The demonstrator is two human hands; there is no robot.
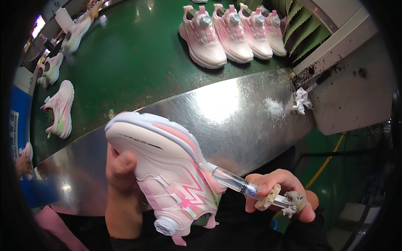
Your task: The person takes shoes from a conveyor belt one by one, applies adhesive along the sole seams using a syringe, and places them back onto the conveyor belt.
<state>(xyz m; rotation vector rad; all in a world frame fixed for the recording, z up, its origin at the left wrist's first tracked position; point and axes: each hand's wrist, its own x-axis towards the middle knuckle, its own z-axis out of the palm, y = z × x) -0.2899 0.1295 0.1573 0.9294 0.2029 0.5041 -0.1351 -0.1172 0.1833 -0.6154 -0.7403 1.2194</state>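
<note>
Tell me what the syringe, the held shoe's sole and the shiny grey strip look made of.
Syringe: probably clear, glossy plastic, possibly glass; its barrel is see-through.
Sole: likely foam or rubber, satin, with smooth, moulded-looking edges.
Grey strip: metal, probably steel, polished but marked, judging by the bright glare.

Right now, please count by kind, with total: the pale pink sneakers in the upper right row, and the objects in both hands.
Pale pink sneakers in the upper right row: 4
Pale pink sneaker in the left hand: 1
Clear tubular syringe in the right hand: 1
Total: 6
</note>
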